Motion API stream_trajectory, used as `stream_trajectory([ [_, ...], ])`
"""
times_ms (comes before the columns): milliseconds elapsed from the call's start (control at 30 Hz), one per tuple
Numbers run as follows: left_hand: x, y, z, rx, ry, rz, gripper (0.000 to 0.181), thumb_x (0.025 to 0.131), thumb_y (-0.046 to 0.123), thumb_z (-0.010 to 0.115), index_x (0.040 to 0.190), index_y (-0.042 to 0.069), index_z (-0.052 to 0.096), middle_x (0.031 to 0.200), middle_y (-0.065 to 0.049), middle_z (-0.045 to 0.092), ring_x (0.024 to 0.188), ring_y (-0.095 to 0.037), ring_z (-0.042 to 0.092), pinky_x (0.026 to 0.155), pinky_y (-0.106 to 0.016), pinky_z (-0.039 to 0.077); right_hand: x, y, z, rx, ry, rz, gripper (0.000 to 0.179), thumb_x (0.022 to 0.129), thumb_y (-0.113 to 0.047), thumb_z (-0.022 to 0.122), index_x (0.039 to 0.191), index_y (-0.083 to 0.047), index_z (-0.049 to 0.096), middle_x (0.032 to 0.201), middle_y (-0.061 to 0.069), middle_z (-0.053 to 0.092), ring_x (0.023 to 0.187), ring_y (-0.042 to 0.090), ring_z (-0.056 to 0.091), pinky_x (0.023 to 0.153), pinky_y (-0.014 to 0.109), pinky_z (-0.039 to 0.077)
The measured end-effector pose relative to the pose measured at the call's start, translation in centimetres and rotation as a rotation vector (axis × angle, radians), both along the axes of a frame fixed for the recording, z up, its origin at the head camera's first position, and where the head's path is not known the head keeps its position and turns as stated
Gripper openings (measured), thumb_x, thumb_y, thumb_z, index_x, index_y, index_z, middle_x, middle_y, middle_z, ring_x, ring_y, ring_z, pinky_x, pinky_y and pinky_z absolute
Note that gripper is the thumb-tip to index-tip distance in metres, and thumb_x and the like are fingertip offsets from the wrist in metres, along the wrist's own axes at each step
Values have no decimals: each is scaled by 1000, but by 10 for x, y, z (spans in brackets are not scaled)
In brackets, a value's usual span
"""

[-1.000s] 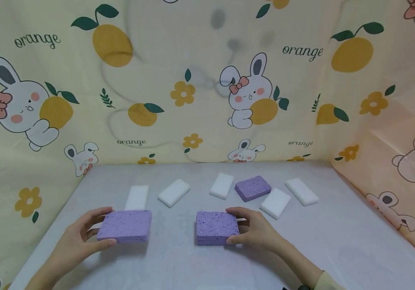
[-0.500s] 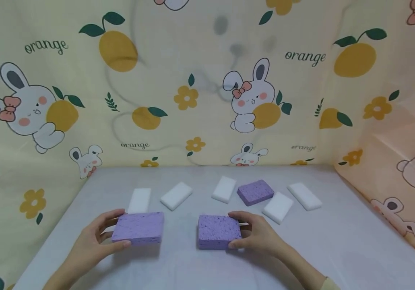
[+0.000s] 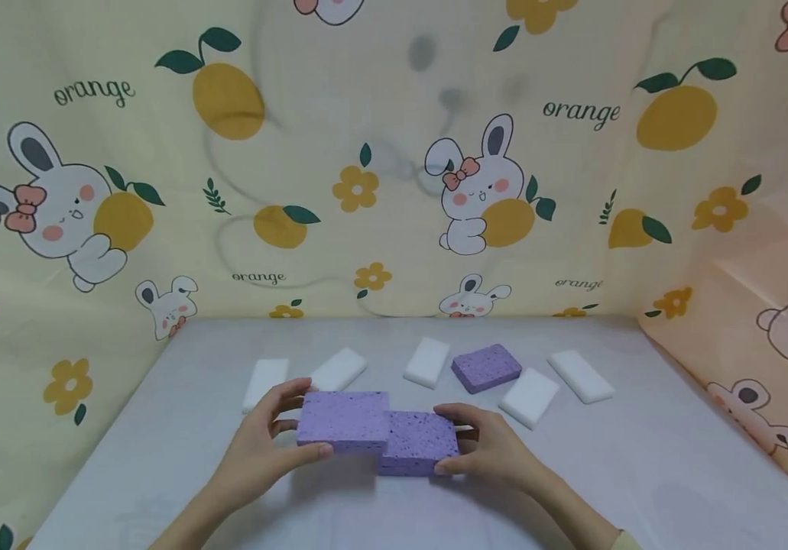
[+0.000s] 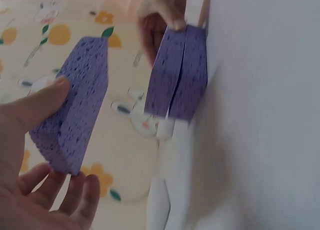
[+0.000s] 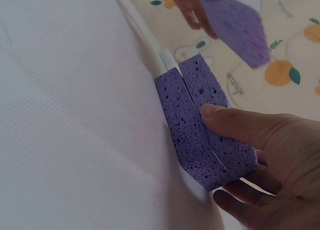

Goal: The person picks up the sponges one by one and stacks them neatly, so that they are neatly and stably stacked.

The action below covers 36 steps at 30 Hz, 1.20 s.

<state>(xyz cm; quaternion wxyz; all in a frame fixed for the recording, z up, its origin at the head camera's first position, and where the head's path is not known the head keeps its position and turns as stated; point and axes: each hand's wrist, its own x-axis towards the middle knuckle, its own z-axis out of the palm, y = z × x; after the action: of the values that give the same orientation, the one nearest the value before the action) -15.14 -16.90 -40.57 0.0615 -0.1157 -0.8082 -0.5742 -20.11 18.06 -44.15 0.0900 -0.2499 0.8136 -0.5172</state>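
Observation:
My left hand [image 3: 266, 439] grips a purple sponge [image 3: 342, 418] by its left end, thumb on the near edge and fingers on the far one. The sponge hangs level above the table, as its shadow and the left wrist view show. To its right, two purple sponges [image 5: 192, 120] lie one on top of the other on the table. My right hand [image 3: 486, 443] holds this stack at its right end, with the thumb [image 5: 215, 112] on the upper sponge's near side. In the head view the lifted sponge overlaps the stack's left end.
Farther back on the grey-white table [image 3: 545, 504] lie a third-row purple sponge [image 3: 486, 367] and several white sponge blocks [image 3: 530, 397], one of them [image 3: 266, 384] partly behind my left hand. A printed rabbit-and-orange cloth [image 3: 380, 99] walls off the back and sides.
My left hand has carried its sponge to the right and slightly up, from well apart to overlapping the stack in view. The right hand keeps its hold on the stack; the head view shifted slightly.

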Motion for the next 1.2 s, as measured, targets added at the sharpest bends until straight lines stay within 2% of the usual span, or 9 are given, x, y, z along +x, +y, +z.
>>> stream_trajectory([
  [167,-10,28,3,24,16,4,87,65,29,93,139,20,47,133,3,54,119,-16,50,92,-31,50,0,1,-1,4,-1,-3,79,68,-19,91,135,1,54,134,21,54,112,36,60,91,33,52],
  [300,-17,50,2,61,37,-31,87,66,28,93,139,19,47,134,0,53,118,-17,51,94,-35,49,-1,2,-2,9,-13,-16,81,67,-18,92,135,2,53,132,22,55,110,35,62,89,32,53],
  [500,-19,74,-5,98,60,-80,86,68,23,92,140,19,46,133,0,54,117,-16,52,97,-42,47,-3,0,-4,-19,-27,6,80,67,-16,91,135,2,53,128,16,60,107,30,64,89,32,53],
  [733,-20,80,-16,81,71,-107,84,67,26,93,138,17,49,129,-1,57,115,-15,53,97,-44,46,-3,-1,-3,-7,-29,-4,77,67,-17,92,134,-3,55,124,11,63,103,28,66,85,30,55],
  [967,-22,83,-26,34,56,-157,82,69,29,91,137,12,48,129,-2,57,116,-17,53,97,-46,46,-2,-1,-2,10,2,-15,87,67,-11,91,140,6,47,128,19,60,101,29,66,83,29,55],
  [1200,-24,83,-30,33,69,-169,83,68,29,92,137,12,49,129,-4,58,116,-18,53,95,-44,48,-3,-2,-1,10,12,-6,85,68,-4,88,141,8,45,129,25,57,101,29,66,83,28,55],
])
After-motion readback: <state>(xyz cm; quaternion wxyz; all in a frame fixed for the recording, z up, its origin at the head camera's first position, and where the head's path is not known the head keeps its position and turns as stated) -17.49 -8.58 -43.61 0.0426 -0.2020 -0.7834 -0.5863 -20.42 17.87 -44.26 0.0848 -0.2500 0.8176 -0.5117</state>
